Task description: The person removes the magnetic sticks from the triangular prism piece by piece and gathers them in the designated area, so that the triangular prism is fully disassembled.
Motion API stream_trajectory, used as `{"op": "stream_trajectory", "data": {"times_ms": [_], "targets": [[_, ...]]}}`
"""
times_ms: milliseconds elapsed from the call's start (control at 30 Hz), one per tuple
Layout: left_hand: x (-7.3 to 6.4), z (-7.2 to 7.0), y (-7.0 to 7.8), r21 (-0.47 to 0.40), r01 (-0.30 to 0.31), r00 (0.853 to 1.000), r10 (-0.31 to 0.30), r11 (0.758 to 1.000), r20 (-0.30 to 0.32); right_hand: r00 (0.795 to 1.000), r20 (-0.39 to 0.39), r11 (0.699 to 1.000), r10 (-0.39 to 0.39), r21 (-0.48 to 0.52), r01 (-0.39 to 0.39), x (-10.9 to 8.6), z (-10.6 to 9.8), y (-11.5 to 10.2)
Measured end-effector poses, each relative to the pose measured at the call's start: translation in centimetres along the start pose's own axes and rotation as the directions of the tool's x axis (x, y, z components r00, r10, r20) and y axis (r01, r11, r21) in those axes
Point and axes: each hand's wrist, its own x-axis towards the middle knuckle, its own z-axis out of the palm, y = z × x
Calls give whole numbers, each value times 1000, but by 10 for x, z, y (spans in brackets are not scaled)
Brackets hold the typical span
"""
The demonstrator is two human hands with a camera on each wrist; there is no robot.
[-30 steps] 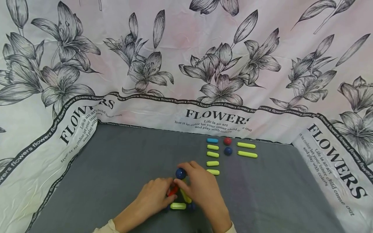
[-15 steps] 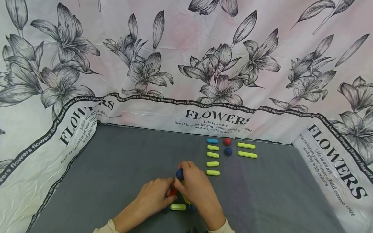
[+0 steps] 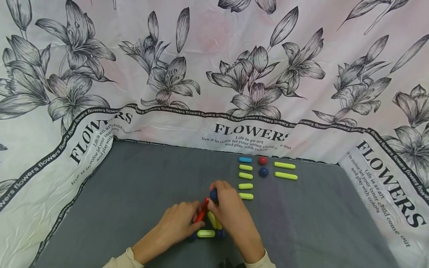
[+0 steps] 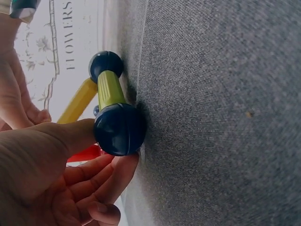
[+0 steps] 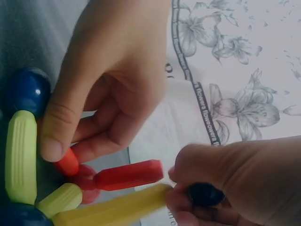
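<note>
My left hand (image 3: 177, 223) pinches a red magnetic rod (image 5: 69, 162) of a small frame, its fingers right at a corner blue ball (image 4: 120, 129). From that ball a light green rod (image 5: 21, 155) runs to a second blue ball (image 4: 106, 66). A red ball (image 5: 87, 183) joins the pinched rod, a short green rod (image 5: 61, 200) and another red rod (image 5: 129, 175), whose far end stands free. My right hand (image 3: 231, 212) grips a blue ball (image 5: 205, 194), partly hidden by its fingers. A yellow rod (image 5: 113, 205) slants up to those fingertips, which cover its end.
On the grey table (image 3: 140, 178), behind my right hand, a column of short green rods (image 3: 245, 176) lies below a blue rod (image 3: 245, 160). Beside it are a red ball (image 3: 263, 160), a blue ball (image 3: 263, 172) and two longer yellow-green rods (image 3: 285, 175). A flowered cloth (image 3: 174, 126) hangs behind.
My right hand has shifted the gripped blue ball slightly right and away. The red rod's upper end now shows apart from that ball. My left hand stays nearly in place.
</note>
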Motion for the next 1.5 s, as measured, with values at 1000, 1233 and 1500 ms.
{"op": "stream_trajectory", "data": {"times_ms": [1000, 1233, 1500], "targets": [[-2, -1, 1, 2, 32, 999, -32, 999, 6, 946, -210, 965, 248, -30, -260, -8, -45, 97], [-2, -1, 4, -16, 40, 999, -40, 999, 18, 916, -274, 949, 293, -35, -314, -10, -49, 130], [-1, -2, 4, -22, 27, 999, -26, 999, 26, 906, -249, 928, 341, -62, -367, -12, -51, 153]]}}
